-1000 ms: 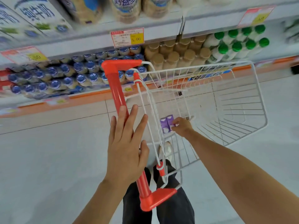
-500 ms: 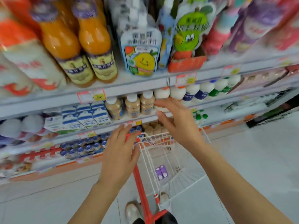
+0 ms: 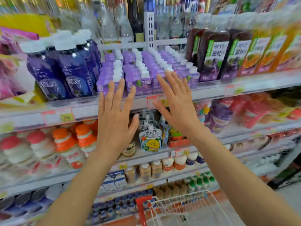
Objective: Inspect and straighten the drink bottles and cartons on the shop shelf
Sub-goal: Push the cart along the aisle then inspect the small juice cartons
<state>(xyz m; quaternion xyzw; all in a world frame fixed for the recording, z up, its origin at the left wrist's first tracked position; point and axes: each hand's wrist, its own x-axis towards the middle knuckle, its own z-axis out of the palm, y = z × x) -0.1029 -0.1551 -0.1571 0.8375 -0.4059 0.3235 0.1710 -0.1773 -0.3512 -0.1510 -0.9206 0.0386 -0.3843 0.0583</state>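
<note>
Rows of small purple cartons [image 3: 143,75] with white caps fill the upper shelf [image 3: 81,108] in front of me. My left hand [image 3: 115,121] is raised with its fingers spread and straight, fingertips just below the front-left cartons. My right hand [image 3: 177,105] is also flat and spread, its fingertips up against the front cartons to the right. Neither hand holds anything. Whether the fingertips touch the cartons I cannot tell. Tall dark blue bottles [image 3: 65,70] stand left of the cartons, and dark juice bottles [image 3: 211,54] stand to their right.
Lower shelves carry orange-capped bottles [image 3: 68,144], a spouted pouch with a lemon face [image 3: 149,139] and small milk bottles [image 3: 162,168]. A white wire shopping trolley [image 3: 187,207] with a red handle stands at the bottom, below my arms. The picture is motion-blurred.
My view has swung up from the trolley to the upper shelf. Both hands have left the trolley and risen, flat, to the purple cartons.
</note>
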